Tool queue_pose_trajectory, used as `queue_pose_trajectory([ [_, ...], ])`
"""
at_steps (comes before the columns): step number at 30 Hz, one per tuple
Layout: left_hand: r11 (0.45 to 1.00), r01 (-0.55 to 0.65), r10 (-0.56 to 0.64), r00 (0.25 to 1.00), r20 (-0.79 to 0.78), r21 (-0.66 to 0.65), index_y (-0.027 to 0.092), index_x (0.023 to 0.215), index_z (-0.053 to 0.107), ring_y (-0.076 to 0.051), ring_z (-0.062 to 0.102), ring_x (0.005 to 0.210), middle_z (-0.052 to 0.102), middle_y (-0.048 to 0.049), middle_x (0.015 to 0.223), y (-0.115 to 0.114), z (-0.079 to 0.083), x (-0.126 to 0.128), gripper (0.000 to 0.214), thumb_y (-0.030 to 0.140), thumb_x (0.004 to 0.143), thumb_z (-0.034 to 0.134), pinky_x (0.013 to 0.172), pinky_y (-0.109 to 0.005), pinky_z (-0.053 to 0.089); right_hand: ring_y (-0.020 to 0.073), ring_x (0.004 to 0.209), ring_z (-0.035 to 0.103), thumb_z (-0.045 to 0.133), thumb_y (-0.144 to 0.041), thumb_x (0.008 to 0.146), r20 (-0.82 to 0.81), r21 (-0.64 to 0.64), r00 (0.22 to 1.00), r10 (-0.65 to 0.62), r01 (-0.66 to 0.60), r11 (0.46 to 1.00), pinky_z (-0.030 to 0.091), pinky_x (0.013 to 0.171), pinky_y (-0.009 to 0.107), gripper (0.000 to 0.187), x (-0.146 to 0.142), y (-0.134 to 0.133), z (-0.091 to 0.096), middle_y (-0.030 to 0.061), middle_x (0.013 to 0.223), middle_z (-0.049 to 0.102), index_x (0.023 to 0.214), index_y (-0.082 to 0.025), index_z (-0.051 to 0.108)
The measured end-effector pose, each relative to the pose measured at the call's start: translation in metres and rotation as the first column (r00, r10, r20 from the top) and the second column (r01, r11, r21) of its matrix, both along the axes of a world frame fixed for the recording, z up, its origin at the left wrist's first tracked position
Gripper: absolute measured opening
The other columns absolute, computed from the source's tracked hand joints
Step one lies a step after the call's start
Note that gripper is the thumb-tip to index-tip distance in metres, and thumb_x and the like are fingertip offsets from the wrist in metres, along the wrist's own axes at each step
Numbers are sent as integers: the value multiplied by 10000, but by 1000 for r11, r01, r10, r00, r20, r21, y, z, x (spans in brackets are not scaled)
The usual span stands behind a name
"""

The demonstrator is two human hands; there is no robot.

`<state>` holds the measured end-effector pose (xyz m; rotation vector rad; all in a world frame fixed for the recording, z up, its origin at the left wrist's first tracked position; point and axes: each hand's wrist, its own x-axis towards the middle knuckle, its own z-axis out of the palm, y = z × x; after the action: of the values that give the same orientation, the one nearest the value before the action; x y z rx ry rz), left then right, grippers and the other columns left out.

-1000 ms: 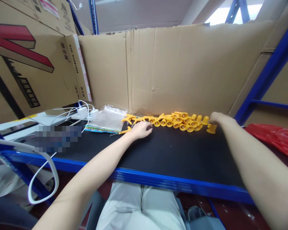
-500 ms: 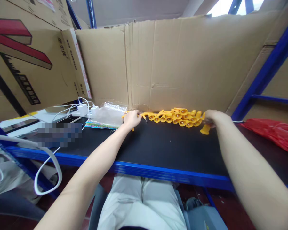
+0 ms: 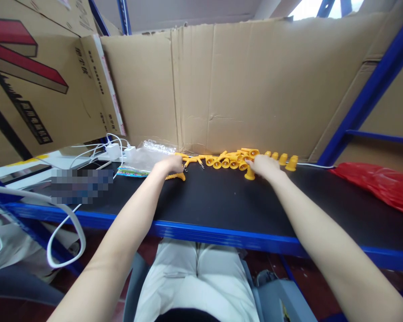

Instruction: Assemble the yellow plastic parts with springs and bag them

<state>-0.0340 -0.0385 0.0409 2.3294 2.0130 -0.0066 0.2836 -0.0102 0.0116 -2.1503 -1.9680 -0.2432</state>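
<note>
My left hand (image 3: 169,164) is over the yellow branch-like pieces at the back of the shelf, fingers closed and partly hidden. A yellow stick-like piece (image 3: 177,177) with a curved end sticks out beneath it. Beside it lie more forked yellow pieces (image 3: 196,159) with small twisted metal ends. My right hand (image 3: 267,166) reaches in at the right of a pile of yellow bell-shaped cups (image 3: 225,163), most with their openings facing me. Its fingers are closed on one yellow cup (image 3: 250,173), held wide rim down. Several more cups (image 3: 291,163) stand rim down behind this hand.
Left of my left hand lies a clear plastic bag (image 3: 144,156), with white chargers (image 3: 113,151) and cables beyond. A red plastic bag (image 3: 372,185) is at the right. Cardboard (image 3: 255,89) walls the back; the black shelf has a blue front edge (image 3: 221,236).
My right hand has moved left, from the pile's right end towards its middle. Standing cups now show where it was. My left hand has shifted slightly left and uncovered forked pieces.
</note>
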Motion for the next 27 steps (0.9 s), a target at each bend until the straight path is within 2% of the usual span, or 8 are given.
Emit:
queue_pose_trajectory([
  [5,995,35,-37,999,-21,-96,158,848,646,-265,611,875,667,-105,885,-5,0,0,326,187,527,696,729,-287,455,372,947,605,346,-572,866,-90,-22,994,-58,56,998,436,812,480,588,-12,-13,8,260,941,636,912,-74,656],
  [8,997,20,-18,999,39,-74,162,820,648,-268,602,896,664,-100,872,2,-9,2,327,118,497,682,756,-299,449,273,669,651,402,-616,825,-205,-218,979,-4,-42,975,490,658,395,550,-8,-15,9,164,738,652,818,-119,639],
  [11,997,65,-62,996,70,-46,178,816,659,-213,603,777,653,-54,788,9,-17,2,303,137,515,664,685,-259,447,180,477,587,547,-543,775,-245,-374,965,89,-179,910,460,485,304,406,-2,-11,3,90,638,624,736,-141,588],
  [15,988,156,-157,972,173,24,193,851,671,-153,566,637,623,-17,689,14,-18,2,257,295,617,644,595,-223,415,115,430,523,618,-426,748,-285,-328,937,203,-295,897,416,447,251,279,-4,-4,-11,29,619,592,720,-158,549],
  [18,976,143,-194,919,343,167,184,899,642,-132,546,579,597,-5,653,14,-16,4,265,305,665,617,575,-225,409,109,474,513,620,-409,737,-339,-232,904,260,-348,908,399,471,241,246,-11,-6,-15,3,646,579,769,-173,563],
  [22,939,-10,-221,747,628,343,184,946,537,-93,520,504,540,31,614,13,-17,14,261,189,690,586,549,-215,428,121,576,511,631,-410,705,-342,-117,881,328,-386,915,374,535,240,245,-19,-8,-18,-9,654,559,716,-176,558],
  [25,959,-133,-156,493,856,252,184,1003,433,-85,529,450,511,54,591,12,-17,24,279,114,746,514,527,-232,469,124,615,503,652,-336,670,-332,-37,868,370,-404,914,361,554,239,210,-23,-5,-21,-12,689,559,717,-178,522],
  [27,980,-138,-98,299,949,145,182,1019,378,-87,562,458,520,56,613,10,-16,30,293,61,772,477,550,-256,507,127,620,498,649,-244,645,-288,18,875,389,-402,916,354,552,239,205,-25,-3,-21,-12,711,559,783,-183,509],
])
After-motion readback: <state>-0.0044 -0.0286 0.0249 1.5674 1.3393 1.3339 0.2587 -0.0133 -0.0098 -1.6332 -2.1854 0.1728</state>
